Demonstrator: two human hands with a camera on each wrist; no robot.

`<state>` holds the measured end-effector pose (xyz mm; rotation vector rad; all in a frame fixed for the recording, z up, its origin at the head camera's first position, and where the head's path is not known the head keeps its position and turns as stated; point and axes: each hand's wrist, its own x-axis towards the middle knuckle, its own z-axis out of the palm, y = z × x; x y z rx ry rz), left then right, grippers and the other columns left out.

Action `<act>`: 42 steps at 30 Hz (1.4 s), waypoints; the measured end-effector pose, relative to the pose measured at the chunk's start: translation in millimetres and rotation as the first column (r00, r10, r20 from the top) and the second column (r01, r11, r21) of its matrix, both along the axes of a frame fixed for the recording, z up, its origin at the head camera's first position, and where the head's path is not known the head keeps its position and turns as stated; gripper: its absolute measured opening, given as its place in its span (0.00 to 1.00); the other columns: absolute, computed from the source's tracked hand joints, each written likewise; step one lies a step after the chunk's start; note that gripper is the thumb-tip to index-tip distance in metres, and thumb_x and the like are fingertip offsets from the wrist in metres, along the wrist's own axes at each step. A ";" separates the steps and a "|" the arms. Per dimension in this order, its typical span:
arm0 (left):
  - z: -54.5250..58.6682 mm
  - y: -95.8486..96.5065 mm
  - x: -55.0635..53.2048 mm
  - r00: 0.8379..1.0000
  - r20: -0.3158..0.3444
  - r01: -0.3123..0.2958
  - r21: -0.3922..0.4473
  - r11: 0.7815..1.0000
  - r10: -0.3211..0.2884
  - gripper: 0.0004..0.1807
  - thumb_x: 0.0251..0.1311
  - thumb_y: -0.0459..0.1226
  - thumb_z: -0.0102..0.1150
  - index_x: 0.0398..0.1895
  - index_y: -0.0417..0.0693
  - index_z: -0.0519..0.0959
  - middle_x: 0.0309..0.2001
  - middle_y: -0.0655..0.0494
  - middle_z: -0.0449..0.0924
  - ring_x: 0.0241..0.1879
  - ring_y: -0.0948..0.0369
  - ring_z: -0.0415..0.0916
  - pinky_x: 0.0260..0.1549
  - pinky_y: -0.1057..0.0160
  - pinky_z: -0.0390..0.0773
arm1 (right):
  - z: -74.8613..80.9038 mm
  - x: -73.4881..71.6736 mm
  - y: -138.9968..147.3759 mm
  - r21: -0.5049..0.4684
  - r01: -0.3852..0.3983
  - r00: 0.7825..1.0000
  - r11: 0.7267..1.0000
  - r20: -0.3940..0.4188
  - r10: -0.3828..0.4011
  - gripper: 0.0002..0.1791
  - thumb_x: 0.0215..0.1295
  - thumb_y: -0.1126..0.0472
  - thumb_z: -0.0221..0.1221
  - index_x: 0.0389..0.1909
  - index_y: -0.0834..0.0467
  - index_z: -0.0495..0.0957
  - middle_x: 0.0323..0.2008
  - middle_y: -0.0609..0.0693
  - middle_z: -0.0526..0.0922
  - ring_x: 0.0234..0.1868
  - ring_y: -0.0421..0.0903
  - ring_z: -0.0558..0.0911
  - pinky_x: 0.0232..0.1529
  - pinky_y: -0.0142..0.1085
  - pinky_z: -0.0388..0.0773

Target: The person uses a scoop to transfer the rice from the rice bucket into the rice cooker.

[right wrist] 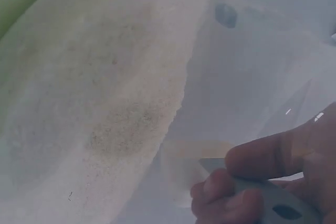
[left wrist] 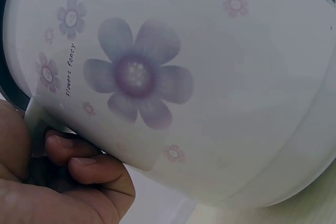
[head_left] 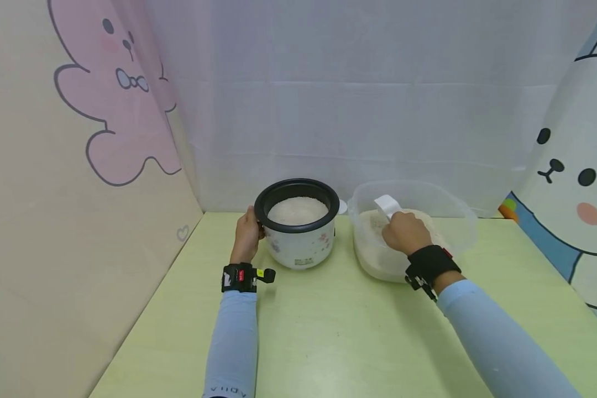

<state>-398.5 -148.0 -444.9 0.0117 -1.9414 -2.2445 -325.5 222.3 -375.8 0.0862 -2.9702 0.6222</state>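
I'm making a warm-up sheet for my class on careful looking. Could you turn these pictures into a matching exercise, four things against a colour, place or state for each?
Column 1
1. Rice cooker
2. Left hand
3. Plastic tub
4. Right hand

Column 2
A. See-through, with rice inside
B. White, with printed flowers and a black rim
C. Holding a white utensil
D. At a side handle, gripping it

Right pairs: 1-B, 2-D, 3-A, 4-C
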 end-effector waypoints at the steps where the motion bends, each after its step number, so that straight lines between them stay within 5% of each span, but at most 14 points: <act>1: 0.3 -0.1 0.2 1.000 0.002 -0.003 -0.002 1.000 0.003 0.27 0.81 0.53 0.38 0.25 0.49 0.69 0.22 0.57 0.62 0.21 0.61 0.61 0.25 0.65 0.63 | 0.3 0.0 -0.3 -0.001 0.015 0.999 1.000 0.031 -0.015 0.13 0.65 0.64 0.46 0.31 0.68 0.75 0.21 0.58 0.73 0.18 0.53 0.71 0.18 0.42 0.66; 9: -0.9 0.0 -1.7 1.000 -0.011 -0.017 -0.009 1.000 0.017 0.26 0.82 0.52 0.38 0.25 0.49 0.67 0.22 0.57 0.62 0.20 0.62 0.60 0.24 0.65 0.63 | 2.5 -5.4 3.1 0.048 0.056 0.968 0.997 0.243 -0.066 0.16 0.70 0.58 0.42 0.25 0.60 0.71 0.24 0.56 0.71 0.23 0.52 0.71 0.26 0.43 0.69; 12: -1.4 0.3 -2.1 1.000 -0.015 -0.015 -0.002 1.000 0.015 0.26 0.83 0.50 0.36 0.24 0.48 0.67 0.22 0.56 0.62 0.20 0.61 0.60 0.24 0.64 0.63 | 3.0 -8.3 5.1 0.070 0.010 0.949 0.997 0.314 -0.031 0.24 0.75 0.51 0.41 0.39 0.68 0.77 0.39 0.67 0.80 0.32 0.59 0.78 0.34 0.49 0.75; 16: -2.2 2.2 -3.1 1.000 -0.014 -0.019 -0.002 1.000 0.019 0.26 0.83 0.50 0.36 0.23 0.48 0.67 0.22 0.56 0.62 0.20 0.61 0.60 0.25 0.63 0.63 | 3.1 -10.7 8.6 0.062 -0.051 0.930 0.997 0.367 0.025 0.34 0.79 0.44 0.41 0.58 0.73 0.74 0.56 0.73 0.77 0.43 0.63 0.81 0.44 0.54 0.76; 23: -2.8 1.8 -2.3 1.000 -0.002 -0.017 -0.011 1.000 0.017 0.27 0.81 0.53 0.38 0.24 0.49 0.68 0.22 0.57 0.62 0.20 0.61 0.60 0.26 0.63 0.64 | 3.8 -10.6 9.0 0.034 -0.104 0.934 0.994 0.347 0.086 0.36 0.76 0.38 0.44 0.50 0.70 0.79 0.52 0.68 0.80 0.44 0.60 0.80 0.47 0.54 0.75; 30: -0.5 2.4 -1.4 1.000 0.009 -0.030 -0.016 0.999 0.030 0.27 0.81 0.53 0.38 0.24 0.49 0.67 0.22 0.57 0.62 0.20 0.62 0.61 0.25 0.65 0.64 | 2.5 -15.0 11.6 -0.030 -0.164 0.917 0.986 0.364 0.164 0.11 0.66 0.57 0.45 0.27 0.58 0.68 0.29 0.54 0.70 0.29 0.50 0.69 0.37 0.45 0.66; 35: 0.1 2.9 -1.2 0.999 0.011 -0.031 -0.006 1.000 0.031 0.27 0.81 0.53 0.38 0.24 0.48 0.67 0.22 0.57 0.61 0.20 0.62 0.60 0.25 0.65 0.64 | -2.1 -18.4 15.2 -0.085 -0.195 0.910 0.977 0.356 0.212 0.10 0.61 0.61 0.45 0.21 0.54 0.64 0.22 0.48 0.63 0.23 0.45 0.62 0.30 0.40 0.63; 40: 0.9 2.9 -0.6 1.000 0.001 -0.023 0.001 1.000 0.023 0.27 0.82 0.52 0.38 0.23 0.49 0.66 0.21 0.57 0.61 0.20 0.62 0.59 0.24 0.65 0.63 | -6.6 -21.9 19.6 -0.242 -0.201 0.876 0.949 0.390 0.285 0.15 0.62 0.64 0.45 0.16 0.52 0.59 0.19 0.46 0.58 0.21 0.43 0.56 0.27 0.38 0.60; 42: 0.7 2.6 -0.5 1.000 -0.001 -0.022 -0.003 1.000 0.022 0.27 0.82 0.52 0.38 0.23 0.49 0.66 0.21 0.58 0.61 0.20 0.62 0.60 0.24 0.65 0.63 | -6.2 -22.5 21.8 -0.321 -0.185 0.861 0.929 0.402 0.311 0.13 0.63 0.66 0.46 0.18 0.55 0.67 0.21 0.47 0.64 0.22 0.44 0.60 0.28 0.39 0.63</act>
